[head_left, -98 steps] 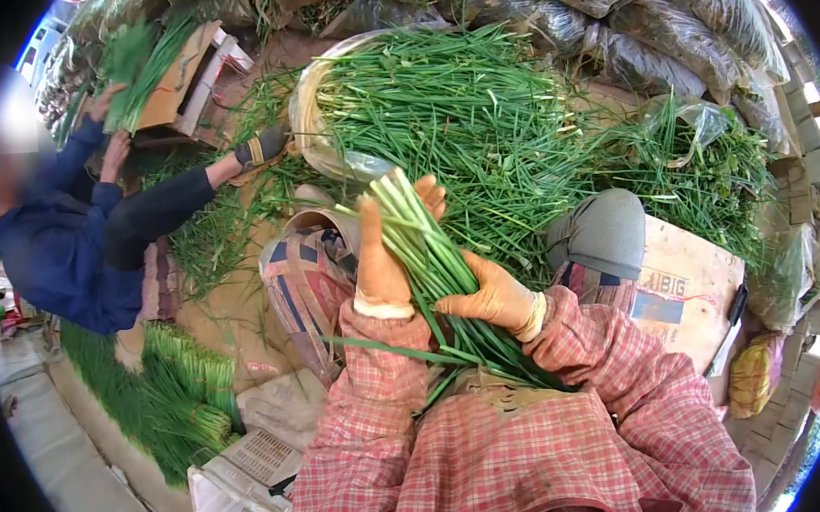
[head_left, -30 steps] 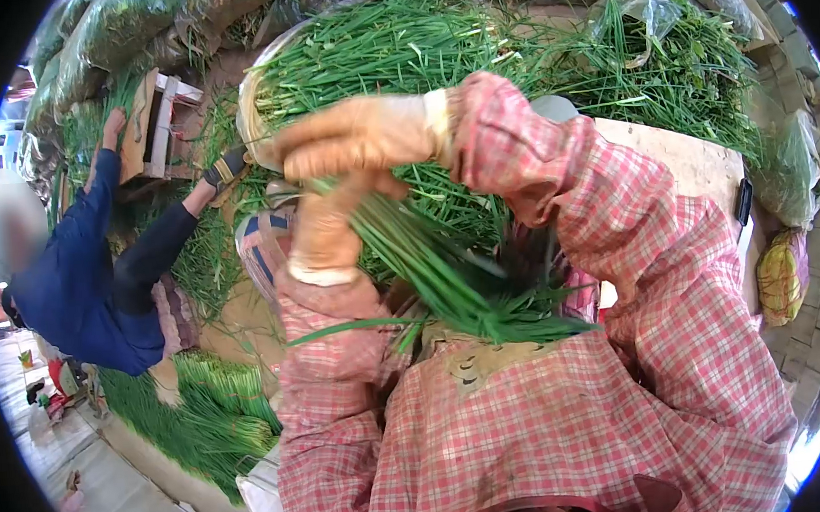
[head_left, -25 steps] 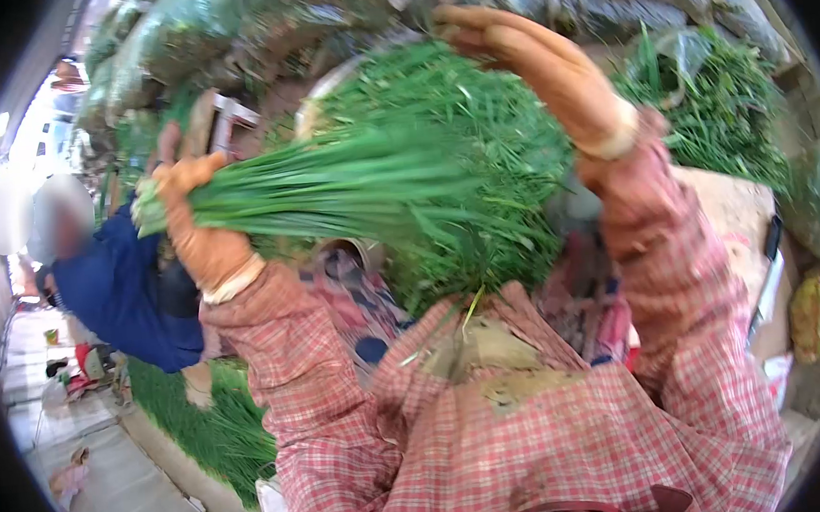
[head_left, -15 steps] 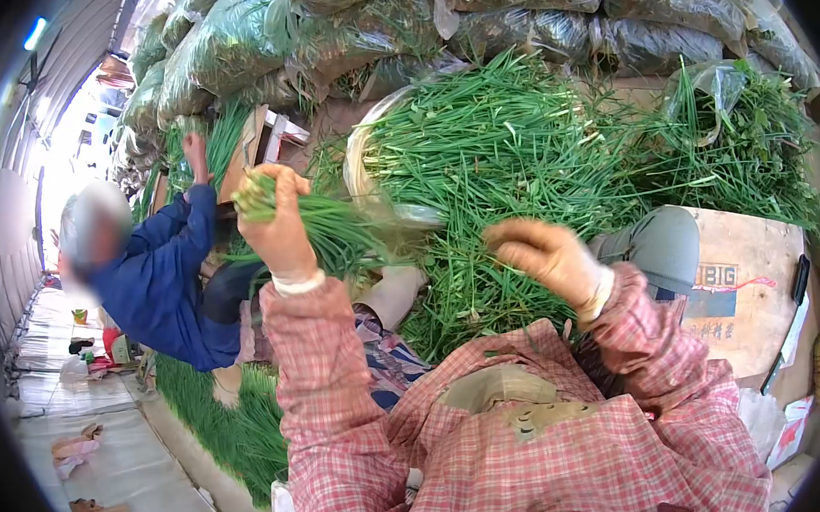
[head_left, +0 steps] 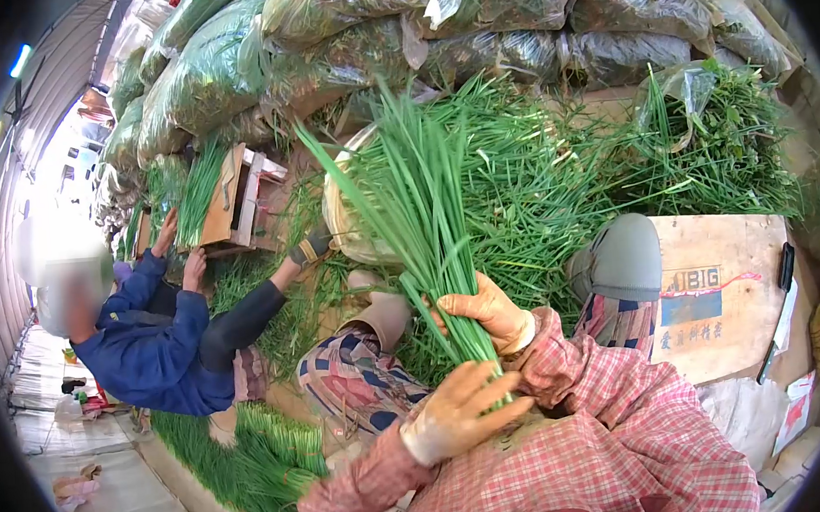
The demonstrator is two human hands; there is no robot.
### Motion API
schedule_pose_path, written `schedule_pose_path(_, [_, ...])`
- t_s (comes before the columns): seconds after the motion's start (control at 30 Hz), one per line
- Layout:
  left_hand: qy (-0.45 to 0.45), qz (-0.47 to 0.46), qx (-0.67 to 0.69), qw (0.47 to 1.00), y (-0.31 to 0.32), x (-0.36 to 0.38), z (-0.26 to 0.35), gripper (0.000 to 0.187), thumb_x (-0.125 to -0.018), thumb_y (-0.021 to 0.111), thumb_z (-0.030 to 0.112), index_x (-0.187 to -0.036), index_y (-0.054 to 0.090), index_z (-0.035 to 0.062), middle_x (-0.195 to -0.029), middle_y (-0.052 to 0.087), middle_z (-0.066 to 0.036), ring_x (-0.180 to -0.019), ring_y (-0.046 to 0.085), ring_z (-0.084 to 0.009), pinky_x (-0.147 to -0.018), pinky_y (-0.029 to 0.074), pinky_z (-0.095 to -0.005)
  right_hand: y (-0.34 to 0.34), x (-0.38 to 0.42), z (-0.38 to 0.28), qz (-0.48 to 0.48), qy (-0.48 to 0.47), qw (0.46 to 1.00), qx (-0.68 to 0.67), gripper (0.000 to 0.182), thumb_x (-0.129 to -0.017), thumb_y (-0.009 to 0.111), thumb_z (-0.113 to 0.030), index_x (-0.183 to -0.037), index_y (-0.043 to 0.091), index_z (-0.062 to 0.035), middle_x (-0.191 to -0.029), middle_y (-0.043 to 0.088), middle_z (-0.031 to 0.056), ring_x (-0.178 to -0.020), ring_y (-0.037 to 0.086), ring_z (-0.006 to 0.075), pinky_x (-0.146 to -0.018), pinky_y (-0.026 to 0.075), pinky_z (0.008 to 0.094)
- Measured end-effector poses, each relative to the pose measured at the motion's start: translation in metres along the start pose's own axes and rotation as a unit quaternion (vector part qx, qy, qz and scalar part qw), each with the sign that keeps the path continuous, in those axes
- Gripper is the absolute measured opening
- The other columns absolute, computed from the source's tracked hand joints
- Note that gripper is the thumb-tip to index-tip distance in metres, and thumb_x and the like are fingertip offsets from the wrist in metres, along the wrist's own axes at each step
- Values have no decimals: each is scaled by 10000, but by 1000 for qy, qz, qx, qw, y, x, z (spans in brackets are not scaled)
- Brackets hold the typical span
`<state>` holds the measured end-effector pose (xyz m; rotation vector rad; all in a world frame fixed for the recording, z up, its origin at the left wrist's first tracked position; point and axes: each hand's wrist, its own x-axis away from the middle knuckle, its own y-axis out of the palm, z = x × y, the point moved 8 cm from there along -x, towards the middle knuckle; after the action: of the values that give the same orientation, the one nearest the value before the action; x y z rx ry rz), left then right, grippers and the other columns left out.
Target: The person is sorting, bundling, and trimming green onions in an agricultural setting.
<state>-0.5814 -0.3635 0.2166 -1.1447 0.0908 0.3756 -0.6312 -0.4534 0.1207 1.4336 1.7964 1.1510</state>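
Observation:
My right hand (head_left: 488, 317), in a pale glove, is closed round a bunch of long green chives (head_left: 430, 207). The bunch stands nearly upright, its leaf tips fanned out towards the pile behind. My left hand (head_left: 464, 412), gloved too, is at the lower stem ends with its fingers apart and stretched across them. Whether the thumb side presses on the stems is hidden. Beyond the bunch lies a large loose heap of chives (head_left: 528, 172), partly inside a clear plastic bag (head_left: 349, 203).
Full plastic sacks (head_left: 339, 56) are stacked along the back. On the right lies a wooden board (head_left: 719, 329) with a dark-handled tool (head_left: 786, 268). A co-worker (head_left: 158, 331) sits at left by a wooden stand (head_left: 225, 198). Bundled chives (head_left: 272, 456) lie at lower left.
The chive bunch has come from the left to the middle and swung upright. My right hand has closed round it. My left hand has moved down to the stem ends, its fingers spreading.

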Motion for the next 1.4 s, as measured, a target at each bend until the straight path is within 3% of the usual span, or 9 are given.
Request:
schedule_pose_path(0.13, [-317, 330, 309, 834, 7, 82, -66, 996, -649, 780, 209, -1386, 145, -4, -1380, 268, -164, -1273, 290, -273, -1069, 201, -382, -17, -3, -10, 111, -123, 980, 114, 422, -755, 681, -25, -1135, 498, -44, -914, 612, 40, -758, 581, 125, -692, 493, 268])
schedule_pose_path(0.33, [-396, 228, 664, 592, 123, 85, -100, 607, -716, 751, 108, -1220, 429, 9, -1071, 533, -42, -1003, 521, -165, -872, 422, -306, -23, 2, 22, 156, -177, 933, 273, 484, -771, 673, -42, -1202, 452, -39, -1036, 590, 44, -877, 567, 123, -778, 474, 274])
schedule_pose_path(0.43, [-378, 223, 684, 583, 123, 79, -98, 594, -724, 742, 130, -1213, 423, 20, -974, 559, -48, -857, 573, -174, -712, 478, -287, -24, 3, 13, 147, -101, 977, 120, 391, -802, 647, -72, -1157, 492, -18, -1008, 609, 48, -885, 574, 129, -797, 471, 278])
schedule_pose_path(0.57, [-355, 156, 769, 508, 133, 78, -84, 494, -722, 744, 164, -1108, 457, 51, -644, 440, 3, -485, 379, -96, -444, 291, -238, -42, -4, -53, 253, -228, 935, 103, 321, -842, 604, -177, -1111, 523, -22, -939, 596, 16, -819, 532, 110, -762, 423, 255])
schedule_pose_path(0.7, [-318, 146, 807, 475, 130, 79, -79, 518, -718, 751, 202, -1120, 457, 59, -609, 402, 29, -476, 349, -78, -440, 266, -236, -119, 7, -151, 246, -352, 893, 133, 224, -881, 532, -256, -949, 555, -43, -857, 575, 41, -792, 515, 135, -722, 388, 252])
schedule_pose_path(0.87, [-254, 148, 849, 439, 121, 75, -79, 518, -713, 758, 232, -1108, 464, 69, -598, 387, 38, -465, 322, -66, -431, 251, -235, -161, 69, -208, 405, -407, 804, 155, 265, -861, 587, -149, -1093, 555, -24, -992, 607, 52, -800, 551, 121, -709, 431, 237])
schedule_pose_path(1.13, [-265, 171, 852, 418, 116, 78, -82, 531, -704, 760, 211, -1109, 449, 67, -607, 391, 35, -473, 325, -74, -435, 246, -236, 30, 43, -132, 212, -317, 789, 482, 234, -794, 655, -54, -1024, 615, -61, -831, 606, -4, -684, 507, 50, -607, 415, 187])
schedule_pose_path(1.27, [-280, 169, 845, 422, 118, 80, -80, 542, -711, 755, 220, -1106, 425, 50, -620, 399, 24, -475, 332, -79, -435, 252, -242, 66, 2, -94, 133, -179, 665, 712, 305, -711, 720, -126, -987, 627, -36, -705, 535, 13, -642, 477, 74, -583, 410, 235])
schedule_pose_path(1.4, [-245, 192, 851, 423, 115, 82, -80, 503, -746, 726, 208, -1127, 441, 48, -657, 438, 7, -496, 378, -84, -444, 287, -235, 31, -12, -65, 96, -110, 756, 638, 239, -748, 675, -205, -888, 631, -16, -798, 604, 121, -696, 597, 222, -645, 473, 305])
